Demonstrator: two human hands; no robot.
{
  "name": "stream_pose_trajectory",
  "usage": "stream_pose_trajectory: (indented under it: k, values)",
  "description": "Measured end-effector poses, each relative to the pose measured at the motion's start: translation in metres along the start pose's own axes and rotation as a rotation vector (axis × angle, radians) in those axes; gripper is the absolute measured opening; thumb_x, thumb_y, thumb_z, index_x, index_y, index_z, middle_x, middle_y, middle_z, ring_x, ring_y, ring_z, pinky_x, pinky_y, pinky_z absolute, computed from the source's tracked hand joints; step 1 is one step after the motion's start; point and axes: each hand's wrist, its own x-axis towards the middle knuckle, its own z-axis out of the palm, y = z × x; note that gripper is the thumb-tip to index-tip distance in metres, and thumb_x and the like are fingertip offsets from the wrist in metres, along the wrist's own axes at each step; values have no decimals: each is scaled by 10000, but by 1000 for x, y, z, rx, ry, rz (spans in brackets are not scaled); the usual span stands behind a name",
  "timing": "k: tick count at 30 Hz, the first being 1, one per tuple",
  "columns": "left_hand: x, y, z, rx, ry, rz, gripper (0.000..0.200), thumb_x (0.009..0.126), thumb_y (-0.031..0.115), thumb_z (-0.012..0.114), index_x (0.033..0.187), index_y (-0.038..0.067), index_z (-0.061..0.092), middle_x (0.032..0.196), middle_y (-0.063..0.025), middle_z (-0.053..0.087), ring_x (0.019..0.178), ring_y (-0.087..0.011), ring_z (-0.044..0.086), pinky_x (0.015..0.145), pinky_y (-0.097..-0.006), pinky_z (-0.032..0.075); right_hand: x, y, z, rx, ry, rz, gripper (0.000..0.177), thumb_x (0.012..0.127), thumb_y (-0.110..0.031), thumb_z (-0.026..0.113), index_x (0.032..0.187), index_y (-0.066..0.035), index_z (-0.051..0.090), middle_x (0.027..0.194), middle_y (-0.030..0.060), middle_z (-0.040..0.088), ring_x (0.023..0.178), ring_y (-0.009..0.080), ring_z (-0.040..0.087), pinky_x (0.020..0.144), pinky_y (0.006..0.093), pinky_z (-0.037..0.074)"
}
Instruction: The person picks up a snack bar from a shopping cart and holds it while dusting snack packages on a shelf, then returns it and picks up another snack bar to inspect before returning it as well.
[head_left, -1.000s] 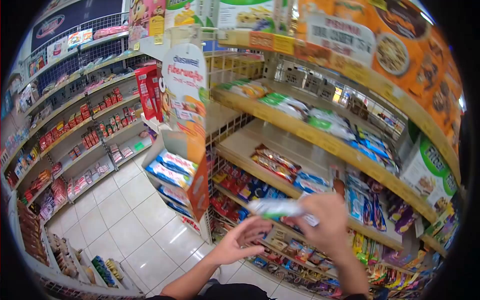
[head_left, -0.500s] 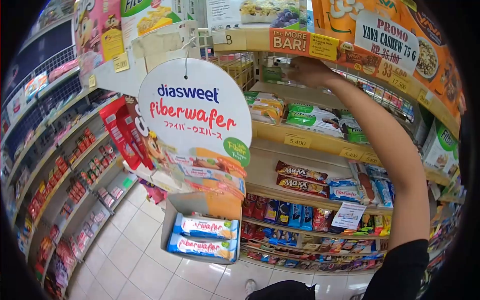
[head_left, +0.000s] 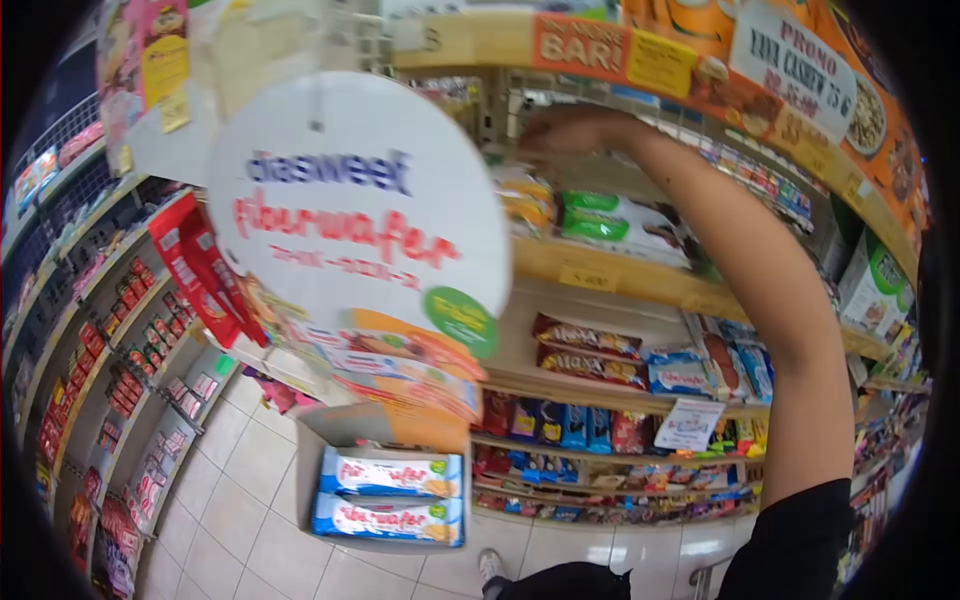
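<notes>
My right hand [head_left: 570, 132] reaches to the back of the upper snack shelf, palm down. Its fingers are smeared by motion and dim, so I cannot make out whether anything is in them. Just below it lie orange-and-white snack packs [head_left: 526, 202], partly covered by the round sign. Green-and-white snack packs [head_left: 612, 222] lie to their right, under my forearm. My left hand is out of view.
A round white hanging sign [head_left: 350, 180] stands in front at left, above a box of wafer packs [head_left: 388, 518]. Chocolate bars [head_left: 590, 352] lie one shelf lower. A price strip [head_left: 650, 65] runs above my hand. More stocked shelves [head_left: 110, 370] stand at left.
The camera view has shifted, with the sign looming larger. My right hand has moved left and slightly deeper; the green pack seen beside its fingers before no longer shows.
</notes>
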Motion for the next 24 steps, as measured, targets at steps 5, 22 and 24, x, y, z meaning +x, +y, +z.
stream_pose_trajectory:
  k: [5,22,24]
  values:
    - [-15,52,32,-98,8,36,398,869,202,523,1153,-71,459,1011,-179,573,762,-281,624,578,-327,525,-112,-63,-16,-113,100,-105,344,911,-272,428,1078,-4,565,1038,193,594,954,346,558,853,391,434]
    - [58,50,157,1985,-1043,524,366,820,322,485,1071,74,584,936,-144,600,871,-272,582,695,-389,469,-930,-201,396,695,648,1995,258,800,-223,608,905,11,630,806,160,656,732,227,639,683,321,497]
    - [53,51,200,1470,-596,-172,198,836,199,479,989,103,561,717,-55,529,689,-170,539,519,-343,441,-977,-220,403,695,661,2090,267,798,-234,612,899,12,631,807,159,658,728,217,638,677,320,498]
